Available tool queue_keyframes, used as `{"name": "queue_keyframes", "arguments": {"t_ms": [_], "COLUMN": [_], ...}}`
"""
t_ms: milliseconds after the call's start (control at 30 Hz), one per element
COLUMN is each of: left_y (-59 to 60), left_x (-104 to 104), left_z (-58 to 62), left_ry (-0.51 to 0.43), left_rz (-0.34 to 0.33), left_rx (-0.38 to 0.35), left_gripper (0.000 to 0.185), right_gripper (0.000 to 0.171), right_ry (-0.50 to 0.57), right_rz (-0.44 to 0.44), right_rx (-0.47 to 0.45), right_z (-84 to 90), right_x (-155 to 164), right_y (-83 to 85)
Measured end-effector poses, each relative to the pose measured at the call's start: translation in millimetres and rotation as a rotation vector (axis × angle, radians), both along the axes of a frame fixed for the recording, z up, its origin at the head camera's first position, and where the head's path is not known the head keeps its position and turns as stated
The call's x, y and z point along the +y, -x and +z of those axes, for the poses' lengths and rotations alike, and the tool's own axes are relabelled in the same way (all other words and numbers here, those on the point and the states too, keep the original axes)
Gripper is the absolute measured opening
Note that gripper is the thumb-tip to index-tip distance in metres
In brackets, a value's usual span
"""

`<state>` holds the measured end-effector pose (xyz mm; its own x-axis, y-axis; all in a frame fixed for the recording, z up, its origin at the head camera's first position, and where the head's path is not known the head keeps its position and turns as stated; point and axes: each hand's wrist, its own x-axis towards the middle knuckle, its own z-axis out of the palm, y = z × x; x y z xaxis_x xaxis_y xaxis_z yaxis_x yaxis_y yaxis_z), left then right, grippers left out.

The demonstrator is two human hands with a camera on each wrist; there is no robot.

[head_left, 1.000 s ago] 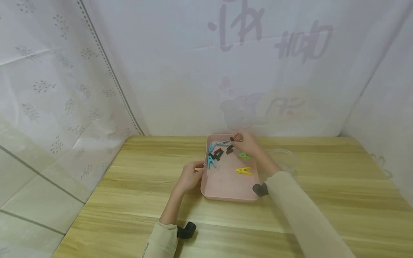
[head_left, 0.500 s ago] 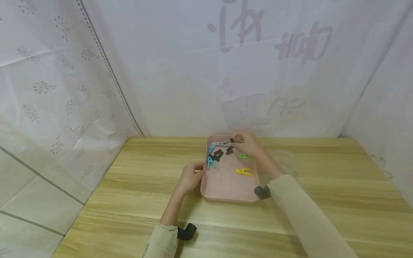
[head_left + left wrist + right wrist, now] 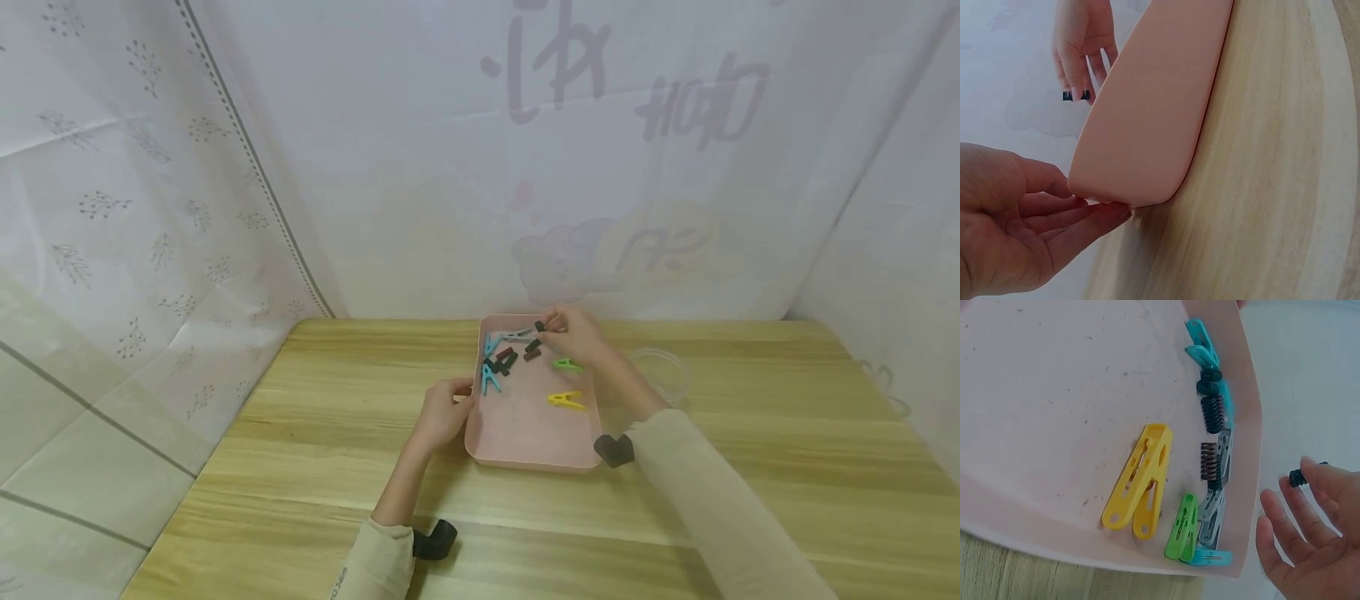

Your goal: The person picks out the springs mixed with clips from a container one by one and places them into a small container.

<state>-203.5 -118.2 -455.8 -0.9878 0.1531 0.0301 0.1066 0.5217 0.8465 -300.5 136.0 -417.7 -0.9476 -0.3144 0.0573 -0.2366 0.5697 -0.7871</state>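
Over woodgrain (image 3: 300, 425) before white sheeting (image 3: 420, 192), the left hand (image 3: 444, 410) grips a tray (image 3: 534, 435), the right hand (image 3: 576, 335) a spring (image 3: 1297, 479).

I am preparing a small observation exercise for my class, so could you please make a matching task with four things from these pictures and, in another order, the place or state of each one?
Column one:
1. left hand
2. right hand
3. yellow clip
4. clear round item

Column two:
A. lies on the table, right of the tray
B. pinches a small dark piece
C. lies inside the tray
D. grips the edge of the tray

Right pairs: 1-D, 2-B, 3-C, 4-A
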Motion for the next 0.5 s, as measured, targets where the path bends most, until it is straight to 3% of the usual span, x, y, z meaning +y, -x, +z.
{"name": "queue_keyframes", "arguments": {"t_ms": [500], "left_y": [0.8], "left_x": [-0.1], "left_z": [1.2], "left_ry": [0.009], "left_rz": [0.007], "left_rx": [-0.008], "left_gripper": [0.035], "right_gripper": [0.024], "right_ry": [-0.028], "right_rz": [0.018], "right_rx": [0.003], "right_z": [8.2], "right_x": [-5.0], "right_y": [-7.1]}}
